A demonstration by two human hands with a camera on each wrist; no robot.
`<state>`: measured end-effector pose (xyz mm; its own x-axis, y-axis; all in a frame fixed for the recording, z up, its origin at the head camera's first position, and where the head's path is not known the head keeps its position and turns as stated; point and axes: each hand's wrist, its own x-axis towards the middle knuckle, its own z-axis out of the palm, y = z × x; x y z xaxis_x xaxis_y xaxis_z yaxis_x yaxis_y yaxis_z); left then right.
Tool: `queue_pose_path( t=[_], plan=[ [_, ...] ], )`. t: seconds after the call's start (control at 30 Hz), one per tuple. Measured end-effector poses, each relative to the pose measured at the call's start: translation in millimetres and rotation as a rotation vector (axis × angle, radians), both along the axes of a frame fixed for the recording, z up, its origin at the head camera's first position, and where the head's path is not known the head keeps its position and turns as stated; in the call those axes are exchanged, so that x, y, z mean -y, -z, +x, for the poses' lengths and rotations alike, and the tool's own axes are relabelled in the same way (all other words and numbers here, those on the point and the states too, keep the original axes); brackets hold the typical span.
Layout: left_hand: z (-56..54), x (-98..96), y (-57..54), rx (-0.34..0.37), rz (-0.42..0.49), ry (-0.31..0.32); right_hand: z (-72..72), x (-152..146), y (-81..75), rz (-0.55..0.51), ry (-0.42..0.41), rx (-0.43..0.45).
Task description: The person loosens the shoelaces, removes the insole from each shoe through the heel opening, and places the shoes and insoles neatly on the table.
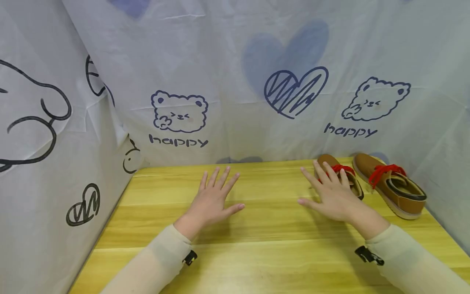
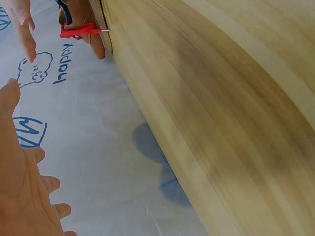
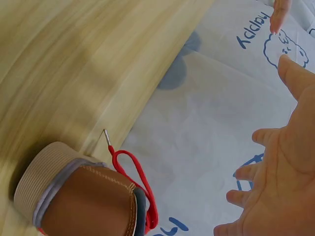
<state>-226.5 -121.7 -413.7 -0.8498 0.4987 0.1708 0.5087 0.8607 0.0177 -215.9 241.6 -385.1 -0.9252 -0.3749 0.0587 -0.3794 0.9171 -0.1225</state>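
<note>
Both hands hover over a wooden table with fingers spread, holding nothing. The left hand (image 1: 211,203) is left of the middle of the tabletop. To the right, the right hand (image 1: 334,199) is nearest to a brown shoe (image 1: 356,188) with red laces and partly hides it in the head view. A second brown shoe (image 1: 400,192), also red-laced, stands farther right. In the right wrist view, the heel of a shoe (image 3: 91,206) shows at the lower left, with a red lace (image 3: 140,182) ending in a metal tip, apart from the right hand (image 3: 280,172).
The wooden table (image 1: 249,261) reaches back to a white cloth (image 1: 227,61) printed with bears, hearts and the word happy. More cloth hangs along the left side (image 1: 40,196) and the right side. Both shoes stand near the table's back right corner.
</note>
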Motion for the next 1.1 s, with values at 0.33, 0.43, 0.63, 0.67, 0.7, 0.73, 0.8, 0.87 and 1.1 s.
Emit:
queue_pose_path(
  t=[0.33, 0.43, 0.63, 0.67, 0.7, 0.73, 0.8, 0.87, 1.1],
  plan=[
    [-5.9, -14.4, 8.7, 0.06, 0.007, 0.002, -0.4, -9, 3.9, -0.011, 0.047, 0.029],
    [-7.5, -19.1, 11.9, 0.065, 0.005, 0.006, -1.0, -12, 4.8, -0.019, 0.057, 0.03],
    [-9.6, -24.5, 17.5, 0.084, -0.005, 0.001, -2.9, -17, 8.0, -0.021, 0.075, 0.033],
    [-9.7, -25.3, 17.9, 0.081, 0.001, 0.004, -3.3, -18, 8.7, -0.023, 0.078, 0.035],
    [-9.8, -26.0, 18.3, 0.079, 0.007, 0.007, -3.7, -19, 9.0, -0.028, 0.079, 0.038],
    [-10.1, -26.8, 18.6, 0.079, 0.003, 0.007, -4.3, -20, 9.3, -0.031, 0.082, 0.04],
    [-10.6, -28.2, 19.0, 0.071, 0.006, 0.014, -5.4, -21, 9.5, -0.029, 0.089, 0.039],
    [-11.3, -29.8, 19.0, 0.062, 0.001, 0.02, -6.8, -23, 9.9, -0.024, 0.1, 0.033],
    [-17.3, -37.4, 20.2, 0.088, 0.004, 0.025, -15.4, -32, 16.0, -0.014, 0.144, 0.036]
  ],
)
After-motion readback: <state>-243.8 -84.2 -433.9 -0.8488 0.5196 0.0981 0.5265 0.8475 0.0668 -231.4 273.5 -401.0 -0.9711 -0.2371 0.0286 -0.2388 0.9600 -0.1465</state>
